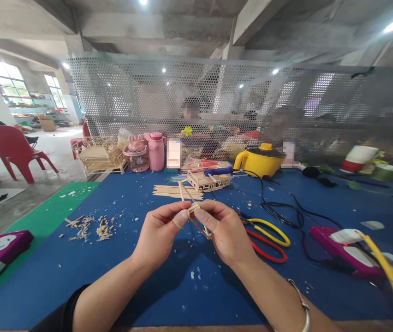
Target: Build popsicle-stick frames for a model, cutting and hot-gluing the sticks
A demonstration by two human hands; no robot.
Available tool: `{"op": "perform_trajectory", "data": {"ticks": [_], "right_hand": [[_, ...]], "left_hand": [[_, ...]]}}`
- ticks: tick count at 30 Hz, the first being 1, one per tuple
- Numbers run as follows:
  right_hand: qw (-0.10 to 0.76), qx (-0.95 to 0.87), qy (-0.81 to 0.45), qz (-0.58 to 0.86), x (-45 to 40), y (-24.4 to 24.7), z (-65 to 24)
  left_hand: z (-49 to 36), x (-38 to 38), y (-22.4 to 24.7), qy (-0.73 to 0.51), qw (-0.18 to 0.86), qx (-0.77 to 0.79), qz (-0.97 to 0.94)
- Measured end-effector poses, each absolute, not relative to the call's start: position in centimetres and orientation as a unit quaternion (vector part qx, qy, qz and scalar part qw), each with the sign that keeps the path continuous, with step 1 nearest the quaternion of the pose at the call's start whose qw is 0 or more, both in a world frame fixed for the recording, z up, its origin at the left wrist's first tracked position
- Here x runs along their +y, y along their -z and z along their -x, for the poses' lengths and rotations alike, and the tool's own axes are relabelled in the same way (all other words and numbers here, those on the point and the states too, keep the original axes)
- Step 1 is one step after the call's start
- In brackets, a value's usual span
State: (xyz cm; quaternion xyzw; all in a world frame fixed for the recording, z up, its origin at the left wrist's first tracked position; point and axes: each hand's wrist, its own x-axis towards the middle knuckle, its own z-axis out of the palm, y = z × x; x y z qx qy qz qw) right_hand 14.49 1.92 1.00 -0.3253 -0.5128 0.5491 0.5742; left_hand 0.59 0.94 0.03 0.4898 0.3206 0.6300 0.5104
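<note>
Both my hands meet over the middle of the blue tabletop, pinching a small frame of thin wooden sticks (182, 190). My left hand (160, 230) grips it between thumb and fingers. From the other side my right hand (226, 230) does the same, its thumb close to my left thumb. Parts of the frame are hidden behind the fingers; one corner shows below them. Just beyond lie a bundle of wooden sticks (172, 191) and a small wooden lattice piece (210, 183) with a blue-handled tool (220, 171) resting on it. Scissors with red and yellow handles (269, 233) lie by my right hand.
Wood scraps (104, 227) litter the left of the blue table (113, 276). Along the back stand a wooden stick model (101, 154), a pink bottle (156, 152) and a yellow pot (260, 161). Black cables (286, 205) run to a purple power strip (342, 251). Behind a perforated screen (141, 92) sit people.
</note>
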Motion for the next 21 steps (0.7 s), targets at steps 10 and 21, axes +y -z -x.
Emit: {"op": "perform_trajectory", "data": {"ticks": [10,21], "right_hand": [[0.576,-0.631,-0.376,0.358,1.61,-1.72,-14.63],[0.567,-0.639,-0.382,0.352,1.42,-1.65,-14.52]], "left_hand": [[0.09,0.43,0.03,-0.632,0.319,0.345,-0.616],[-0.28,0.48,-0.41,-0.64,0.42,0.356,-0.536]]}}
